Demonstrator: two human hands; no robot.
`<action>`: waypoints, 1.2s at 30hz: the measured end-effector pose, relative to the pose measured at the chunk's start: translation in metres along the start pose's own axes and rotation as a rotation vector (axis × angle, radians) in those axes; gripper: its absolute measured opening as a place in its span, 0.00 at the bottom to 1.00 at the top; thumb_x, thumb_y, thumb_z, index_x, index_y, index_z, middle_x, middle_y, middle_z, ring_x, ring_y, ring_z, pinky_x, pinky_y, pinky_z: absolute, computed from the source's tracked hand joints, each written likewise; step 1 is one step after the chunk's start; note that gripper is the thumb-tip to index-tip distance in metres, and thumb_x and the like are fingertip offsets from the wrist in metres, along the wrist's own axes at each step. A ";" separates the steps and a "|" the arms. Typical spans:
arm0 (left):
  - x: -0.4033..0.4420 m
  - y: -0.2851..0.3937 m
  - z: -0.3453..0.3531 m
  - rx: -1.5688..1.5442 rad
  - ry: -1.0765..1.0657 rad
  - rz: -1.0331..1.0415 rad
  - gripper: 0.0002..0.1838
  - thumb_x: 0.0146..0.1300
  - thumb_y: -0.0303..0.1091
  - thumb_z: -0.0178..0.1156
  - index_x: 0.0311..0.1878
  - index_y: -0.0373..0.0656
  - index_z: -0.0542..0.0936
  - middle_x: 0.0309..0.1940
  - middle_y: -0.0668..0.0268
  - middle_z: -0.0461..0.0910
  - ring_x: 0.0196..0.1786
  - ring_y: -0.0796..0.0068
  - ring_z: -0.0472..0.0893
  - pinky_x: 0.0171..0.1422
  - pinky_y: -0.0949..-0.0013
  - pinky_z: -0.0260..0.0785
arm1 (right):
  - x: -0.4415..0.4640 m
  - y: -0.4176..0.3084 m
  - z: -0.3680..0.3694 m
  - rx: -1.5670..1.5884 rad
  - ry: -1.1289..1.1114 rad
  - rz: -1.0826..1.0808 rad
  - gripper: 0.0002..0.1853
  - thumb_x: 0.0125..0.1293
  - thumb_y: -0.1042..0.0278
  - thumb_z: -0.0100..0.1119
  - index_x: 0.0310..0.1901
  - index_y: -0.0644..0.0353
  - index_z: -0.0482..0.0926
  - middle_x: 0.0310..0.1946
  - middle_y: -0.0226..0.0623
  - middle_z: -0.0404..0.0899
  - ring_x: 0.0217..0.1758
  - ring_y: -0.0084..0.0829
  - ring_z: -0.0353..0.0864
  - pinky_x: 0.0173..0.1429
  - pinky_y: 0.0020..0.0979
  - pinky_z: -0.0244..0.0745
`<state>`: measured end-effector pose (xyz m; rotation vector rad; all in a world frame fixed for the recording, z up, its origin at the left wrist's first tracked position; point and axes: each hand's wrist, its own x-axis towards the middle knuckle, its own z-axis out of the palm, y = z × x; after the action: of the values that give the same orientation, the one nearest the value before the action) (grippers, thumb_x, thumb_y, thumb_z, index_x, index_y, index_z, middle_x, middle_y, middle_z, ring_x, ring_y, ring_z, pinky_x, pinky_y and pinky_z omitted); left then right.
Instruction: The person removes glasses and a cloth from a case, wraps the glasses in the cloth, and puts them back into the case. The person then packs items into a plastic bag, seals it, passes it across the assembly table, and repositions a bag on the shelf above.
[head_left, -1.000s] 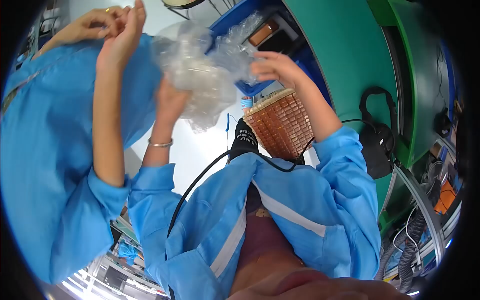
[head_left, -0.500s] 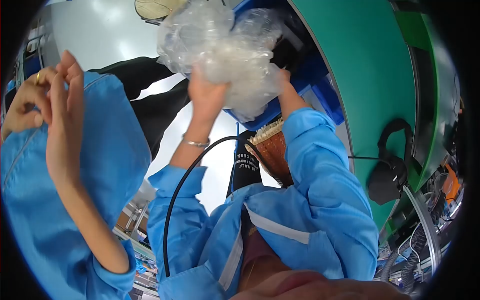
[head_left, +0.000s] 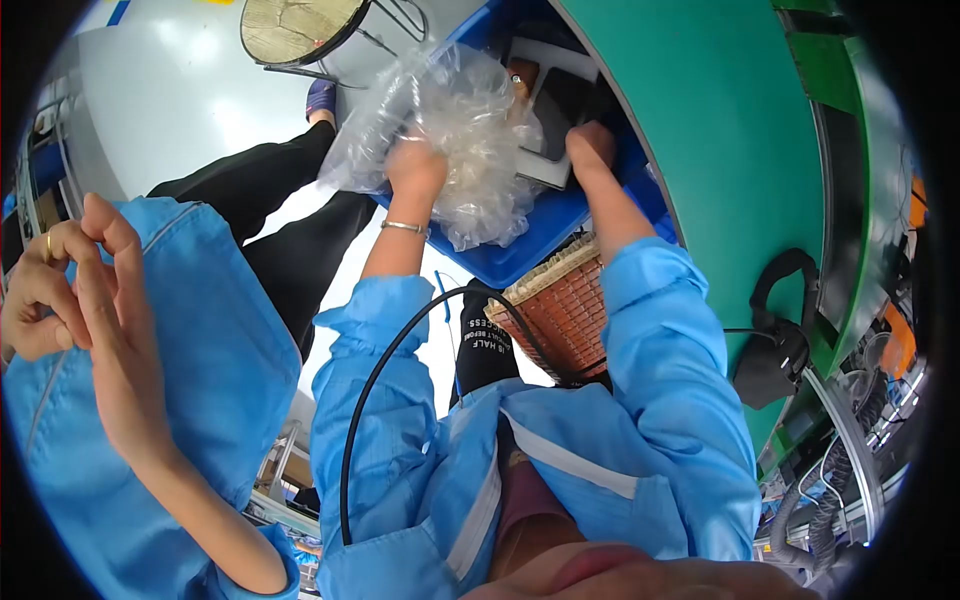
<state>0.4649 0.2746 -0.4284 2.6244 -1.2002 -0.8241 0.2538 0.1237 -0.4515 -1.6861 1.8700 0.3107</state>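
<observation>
My left hand [head_left: 416, 170], with a silver bangle at the wrist, is closed on a crumpled clear plastic bag [head_left: 475, 150]. The bundle lies over the left side of a blue bin [head_left: 545, 228] and spills past its rim. Further right, my right hand [head_left: 591, 148] reaches into the same bin, apart from the plastic. It looks curled like a fist, and whatever its fingers hold is hidden. Beside it in the bin lies a dark flat item with a white border [head_left: 562, 100]. A small brown thing [head_left: 521, 78] rests at its upper left.
A green table [head_left: 735, 150] runs along the right, with a black strapped object [head_left: 775, 365] on it. Below the bin stands a brown woven basket [head_left: 560, 300]. A round stool [head_left: 300, 28] is at the top. Another person's hands [head_left: 75, 285] are at the left. A black cable arcs before me.
The plastic has moved down and left with my left hand. My right hand has come off it and shifted right into the bin, uncovering the white-bordered item.
</observation>
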 end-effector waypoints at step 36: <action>0.076 -0.088 0.015 0.547 -0.522 -0.012 0.27 0.59 0.41 0.57 0.59 0.39 0.70 0.56 0.44 0.71 0.53 0.44 0.76 0.58 0.49 0.66 | -0.043 0.030 -0.042 0.250 0.177 -0.129 0.13 0.59 0.71 0.52 0.43 0.65 0.78 0.38 0.51 0.80 0.40 0.48 0.81 0.48 0.44 0.76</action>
<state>0.5552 0.2798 -0.5028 2.9206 -1.7513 -1.4218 0.2147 0.1415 -0.4001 -1.6943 1.8261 -0.1246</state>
